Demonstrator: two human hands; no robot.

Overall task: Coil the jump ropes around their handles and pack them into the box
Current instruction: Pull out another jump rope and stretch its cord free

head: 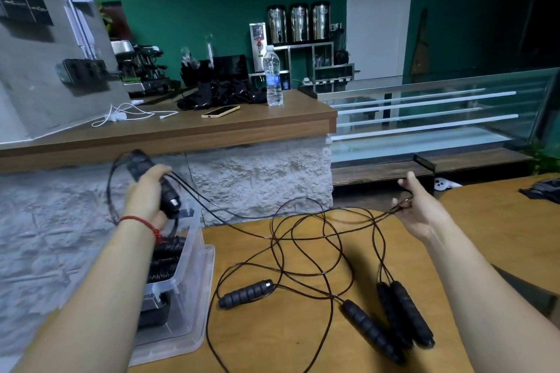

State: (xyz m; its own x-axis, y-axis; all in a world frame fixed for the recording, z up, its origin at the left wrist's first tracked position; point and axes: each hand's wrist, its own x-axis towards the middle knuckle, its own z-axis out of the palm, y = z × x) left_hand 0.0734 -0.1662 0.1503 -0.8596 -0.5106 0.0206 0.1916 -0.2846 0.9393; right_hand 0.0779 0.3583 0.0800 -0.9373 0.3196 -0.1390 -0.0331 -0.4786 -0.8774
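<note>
My left hand point(145, 194) grips a pair of black jump-rope handles point(154, 182), raised above the clear plastic box point(194, 254). A thin black rope point(230, 212) runs from them across to my right hand point(421, 209), which pinches it out to the right above the table. Coiled black ropes point(165, 260) lie inside the box. On the wooden table point(272, 342) lie loose tangled rope loops point(303, 251), one black handle point(247, 293), another handle point(372, 331) and a pair of handles side by side point(406, 313).
The box stands at the table's left edge next to a white stone counter wall point(257, 179). On the counter above are a water bottle point(273, 76), a phone point(220, 111) and white cables point(121, 115). A second table point(500, 221) is at right.
</note>
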